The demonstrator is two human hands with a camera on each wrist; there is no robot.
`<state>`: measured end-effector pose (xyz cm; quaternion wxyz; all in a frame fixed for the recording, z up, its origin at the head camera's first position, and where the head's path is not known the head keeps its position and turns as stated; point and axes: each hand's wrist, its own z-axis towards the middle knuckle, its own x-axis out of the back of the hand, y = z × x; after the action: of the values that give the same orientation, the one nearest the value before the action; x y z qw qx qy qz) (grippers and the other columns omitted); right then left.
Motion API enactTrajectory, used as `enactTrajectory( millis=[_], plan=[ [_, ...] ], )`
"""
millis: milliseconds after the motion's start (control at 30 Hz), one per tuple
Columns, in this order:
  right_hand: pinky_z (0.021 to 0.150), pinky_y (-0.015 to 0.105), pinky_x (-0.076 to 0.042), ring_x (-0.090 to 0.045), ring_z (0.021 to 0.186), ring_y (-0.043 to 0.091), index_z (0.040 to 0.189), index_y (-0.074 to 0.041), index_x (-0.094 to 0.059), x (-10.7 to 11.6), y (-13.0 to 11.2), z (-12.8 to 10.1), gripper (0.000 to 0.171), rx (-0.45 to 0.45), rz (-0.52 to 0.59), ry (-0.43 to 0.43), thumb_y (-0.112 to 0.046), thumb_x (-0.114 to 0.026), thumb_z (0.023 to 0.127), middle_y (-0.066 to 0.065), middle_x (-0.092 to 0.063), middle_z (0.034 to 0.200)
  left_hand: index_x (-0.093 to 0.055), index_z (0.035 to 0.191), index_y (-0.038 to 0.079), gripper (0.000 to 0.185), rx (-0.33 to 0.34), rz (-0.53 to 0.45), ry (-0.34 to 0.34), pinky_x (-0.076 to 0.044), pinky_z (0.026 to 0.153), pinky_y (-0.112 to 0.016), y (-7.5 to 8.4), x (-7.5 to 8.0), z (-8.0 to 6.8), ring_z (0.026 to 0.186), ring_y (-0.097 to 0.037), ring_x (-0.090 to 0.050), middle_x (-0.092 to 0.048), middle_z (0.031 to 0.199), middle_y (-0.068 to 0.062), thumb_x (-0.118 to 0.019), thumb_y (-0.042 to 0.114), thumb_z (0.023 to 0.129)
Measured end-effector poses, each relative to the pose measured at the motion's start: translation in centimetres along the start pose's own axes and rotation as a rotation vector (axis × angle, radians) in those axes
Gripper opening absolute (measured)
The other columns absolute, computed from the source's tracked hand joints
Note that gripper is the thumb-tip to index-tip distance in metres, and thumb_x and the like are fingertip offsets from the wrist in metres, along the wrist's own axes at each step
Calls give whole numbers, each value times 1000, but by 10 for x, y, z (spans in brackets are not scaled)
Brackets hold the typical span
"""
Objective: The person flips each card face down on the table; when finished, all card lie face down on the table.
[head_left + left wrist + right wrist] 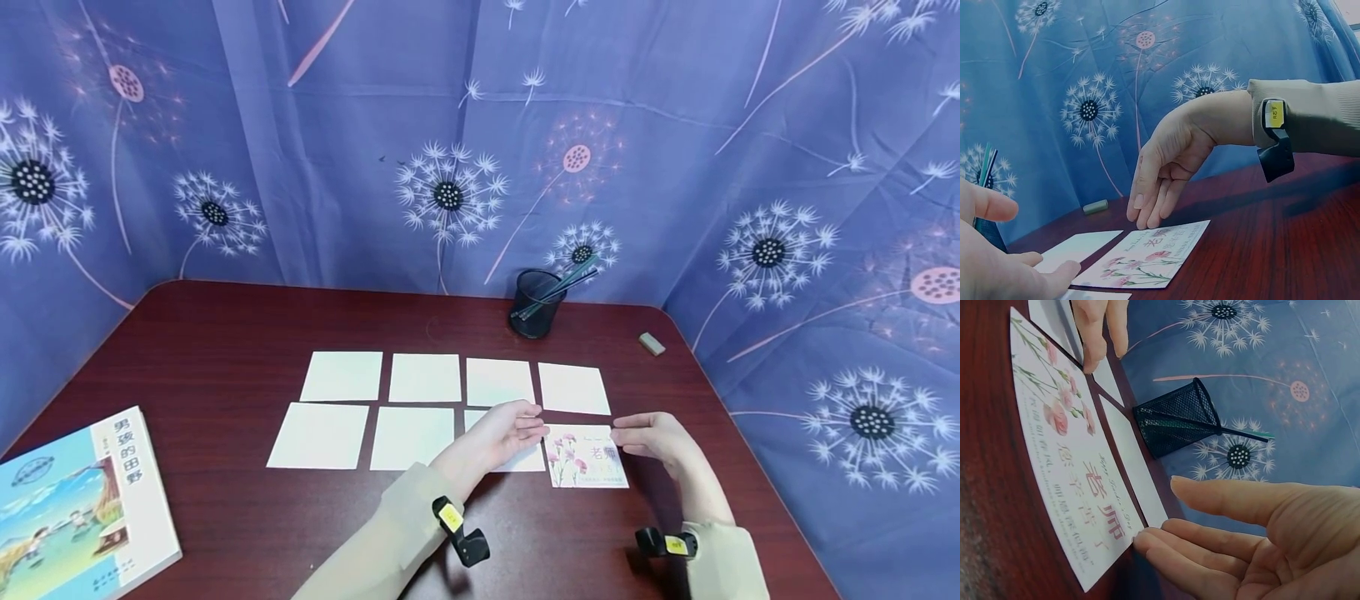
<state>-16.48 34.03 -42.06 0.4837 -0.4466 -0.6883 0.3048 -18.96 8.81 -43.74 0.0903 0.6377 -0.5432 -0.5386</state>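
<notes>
A greeting card (587, 457) printed with pink flowers and Chinese characters lies face up on the table, at the near right end of two rows of white cards (424, 378). My left hand (498, 435) is at its left edge, above a neighbouring white card (525, 460) that it partly covers. At the opposite edge is my right hand (660, 439), its fingertips touching or nearly touching the card's corner in the right wrist view. Fingers of both hands are extended or loosely bent, and neither hand grips the card.
A black mesh pen cup (537, 304) with pencils stands at the back of the dark red table (225, 325). An eraser (652, 343) lies at the back right. On the left is a thick book (82, 508). A blue dandelion-print curtain (360, 125) hangs behind.
</notes>
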Motion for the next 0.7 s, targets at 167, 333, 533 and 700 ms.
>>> enactTrajectory(
  millis=[167,333,533,700],
  plan=[
    [77,25,-58,-67,78,5,121,25,-48,0,0,0,54,-2,0,3,-7,-69,84,7,-71,92,-37,135,-18,47,7,11,27,-31,114,-47,0,1,-1,134,-48,-37,-36,140,-40,-42,4,94],
    [78,26,-58,-67,79,7,121,24,-49,-1,-2,-1,51,-7,0,23,-6,-68,84,10,-71,94,-39,135,-17,47,11,25,33,-31,114,-47,0,1,0,134,-46,-38,-39,140,-37,-45,4,93],
    [76,24,-58,-67,79,6,122,24,-48,-1,0,-1,51,-12,6,26,-6,-67,85,8,-72,93,-38,137,-13,50,16,38,4,-30,114,-52,1,0,0,133,-51,-36,-39,143,-34,-47,6,93],
    [75,23,-58,-68,79,6,123,24,-48,-2,0,0,51,-14,24,27,-5,-67,85,8,-72,93,-37,141,-9,51,28,51,-10,-34,108,-59,-1,-1,0,130,-53,-39,-36,146,-30,-45,8,94]
  ],
)
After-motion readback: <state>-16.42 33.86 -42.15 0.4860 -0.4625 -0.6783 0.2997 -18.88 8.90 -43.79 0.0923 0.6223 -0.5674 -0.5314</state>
